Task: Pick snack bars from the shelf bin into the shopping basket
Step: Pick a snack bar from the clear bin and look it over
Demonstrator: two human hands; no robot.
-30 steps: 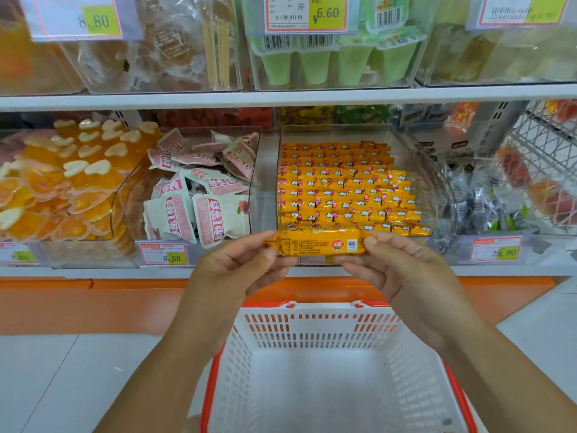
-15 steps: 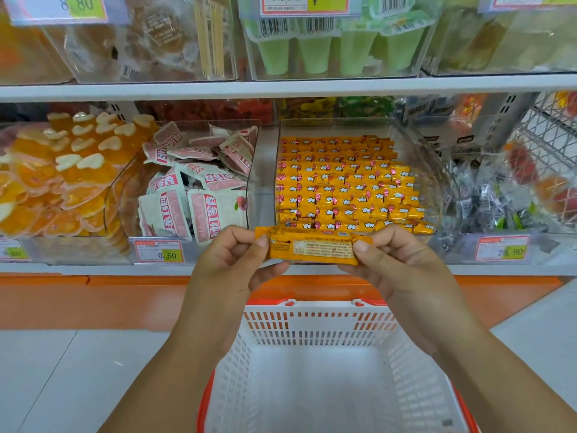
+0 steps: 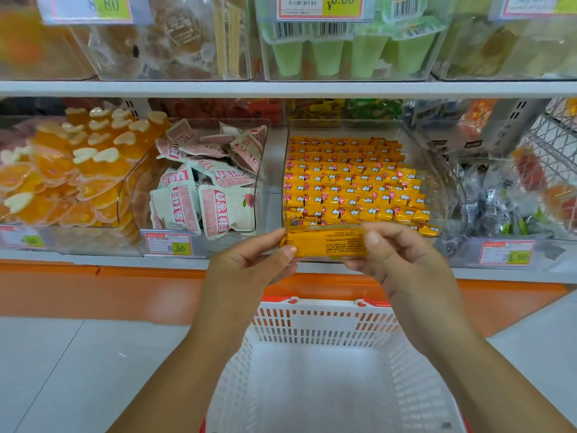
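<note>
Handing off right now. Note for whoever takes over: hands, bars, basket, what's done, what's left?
Left hand: fingers pinch the left end of one snack bar.
Right hand: fingers pinch its right end.
The bar is held level, small-print side facing the camera, in front of the shelf bin, over the basket far rim.
Done: one bar out of the bin.
Left: no bar shows in the basket; drop this one in, then pick more.
</note>
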